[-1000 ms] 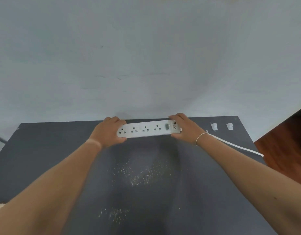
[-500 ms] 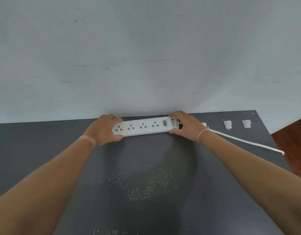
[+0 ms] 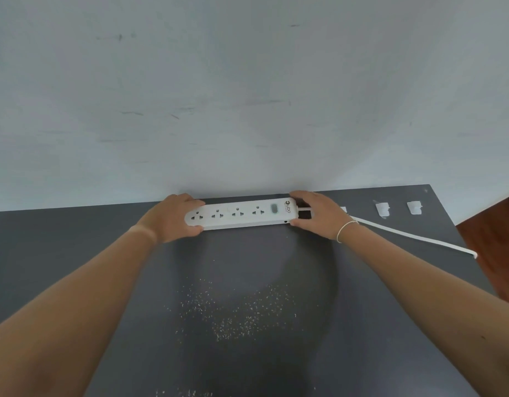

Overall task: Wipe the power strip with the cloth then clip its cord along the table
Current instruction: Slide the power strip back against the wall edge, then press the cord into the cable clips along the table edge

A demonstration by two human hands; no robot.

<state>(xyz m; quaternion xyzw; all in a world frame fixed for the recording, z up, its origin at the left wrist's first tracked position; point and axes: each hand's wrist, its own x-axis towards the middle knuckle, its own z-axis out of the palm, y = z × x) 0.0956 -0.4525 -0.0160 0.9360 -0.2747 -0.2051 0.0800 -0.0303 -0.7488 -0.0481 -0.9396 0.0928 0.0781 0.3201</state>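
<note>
A white power strip (image 3: 241,214) with several sockets lies along the far edge of the dark grey table (image 3: 75,267), close to the wall. My left hand (image 3: 173,219) grips its left end. My right hand (image 3: 319,214) grips its right end, where the white cord (image 3: 413,237) leaves it. The cord runs right across the table and drops over the right edge. White cord clips (image 3: 382,209) (image 3: 414,207) sit on the table near the far right corner; a third (image 3: 343,210) peeks out behind my right wrist. No cloth is in view.
Pale crumbs or dust (image 3: 236,313) are scattered on the table in front of the strip. A light wall (image 3: 247,96) rises right behind the table. Brown floor (image 3: 494,247) shows past the table's right edge.
The strip, held at both ends, has moved farther from me toward the wall and now lies flat near the table's far edge. The view has tilted and shifted left.
</note>
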